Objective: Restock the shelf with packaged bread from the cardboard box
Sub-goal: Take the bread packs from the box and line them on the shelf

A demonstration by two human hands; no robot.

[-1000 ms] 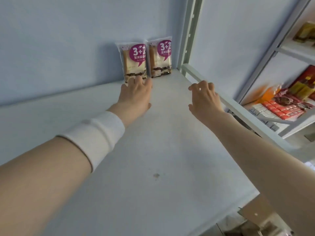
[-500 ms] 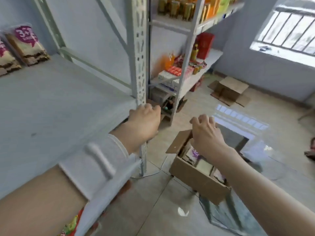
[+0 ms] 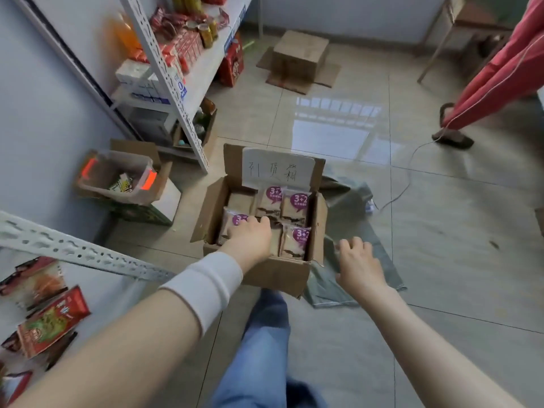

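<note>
My left hand [image 3: 250, 234] is inside the cardboard box [image 3: 276, 273] on the floor [image 3: 447, 237], fingers on the packaged bread [image 3: 234, 220]; I cannot tell whether they pinch it. My right hand [image 3: 357, 265] hovers just beside the box, fingers loosely spread

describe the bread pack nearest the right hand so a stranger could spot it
Start at the open cardboard box on the floor, with a handwritten white sheet on its back flap. The bread pack lies in its near right corner; unlike the near left pack under the left hand, it is uncovered.
</note>
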